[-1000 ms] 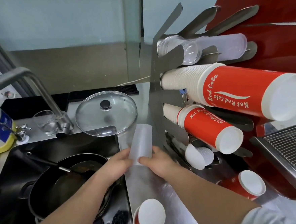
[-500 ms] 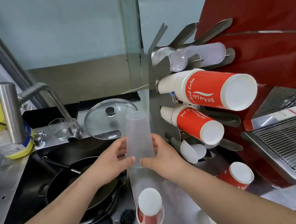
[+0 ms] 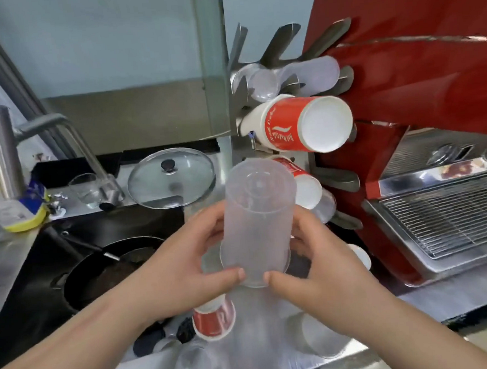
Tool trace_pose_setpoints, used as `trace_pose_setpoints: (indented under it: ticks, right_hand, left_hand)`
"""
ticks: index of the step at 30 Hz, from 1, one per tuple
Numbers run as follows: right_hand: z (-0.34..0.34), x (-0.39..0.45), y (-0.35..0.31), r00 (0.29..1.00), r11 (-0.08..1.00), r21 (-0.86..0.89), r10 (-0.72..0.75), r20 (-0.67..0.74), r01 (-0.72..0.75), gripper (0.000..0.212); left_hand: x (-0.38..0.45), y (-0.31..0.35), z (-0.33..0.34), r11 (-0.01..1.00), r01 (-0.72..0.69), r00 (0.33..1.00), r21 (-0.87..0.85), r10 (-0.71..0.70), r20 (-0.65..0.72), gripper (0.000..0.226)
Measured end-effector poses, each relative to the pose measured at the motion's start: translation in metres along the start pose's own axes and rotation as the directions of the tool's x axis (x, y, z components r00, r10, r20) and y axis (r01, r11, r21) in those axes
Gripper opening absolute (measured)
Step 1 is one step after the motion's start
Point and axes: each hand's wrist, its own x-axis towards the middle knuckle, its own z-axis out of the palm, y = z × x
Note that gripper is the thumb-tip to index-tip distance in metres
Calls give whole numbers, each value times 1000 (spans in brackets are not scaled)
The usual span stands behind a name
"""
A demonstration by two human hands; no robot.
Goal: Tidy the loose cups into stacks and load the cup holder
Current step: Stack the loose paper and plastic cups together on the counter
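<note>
Both hands are up over the steel counter (image 3: 277, 352), wrapped around a frosted plastic cup stack (image 3: 258, 220) held upside down, closed base uppermost and tilted slightly toward one o'clock. The left hand (image 3: 184, 263) grips it from nine o'clock, thumb pressed against the rim near the bottom and fingers curled round the far side; the right hand (image 3: 320, 268) clasps it from three o'clock the same way, thumb tip nearly meeting the other thumb. At one o'clock from the stack stands the metal cup holder (image 3: 246, 77), its prongs sticking out toward us. Its top slot carries clear cups (image 3: 309, 71), the slot below a long sleeve of red paper cups (image 3: 298, 125) with the white base facing out, and under that a shorter red sleeve (image 3: 305, 185), partly hidden behind the held stack. Directly below the hands, at six o'clock, a loose red cup (image 3: 214, 320) sits upside down on the counter, and more clear cups (image 3: 322, 337) lie blurred nearer the edge. Over at nine o'clock a dark frying pan (image 3: 104, 269) rests in the sink, with a glass lid (image 3: 171, 182) behind it at eleven o'clock. The red machine (image 3: 417, 85) fills the three o'clock side.
</note>
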Motion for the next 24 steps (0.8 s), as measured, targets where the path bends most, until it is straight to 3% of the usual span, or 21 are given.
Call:
trace_pose_setpoints:
  ticks: [13,24]
  right_hand:
    - [-81,-62,67,994,992,-81,95,-51,-99,76]
    - [-88,-87,119,985,986,-46,161,64,-158,71]
  left_hand:
    - [37,7,112,1000,-29,996,-4,30,87,73]
    - [22,-12,164,984,180,980,-16,-178,87,73]
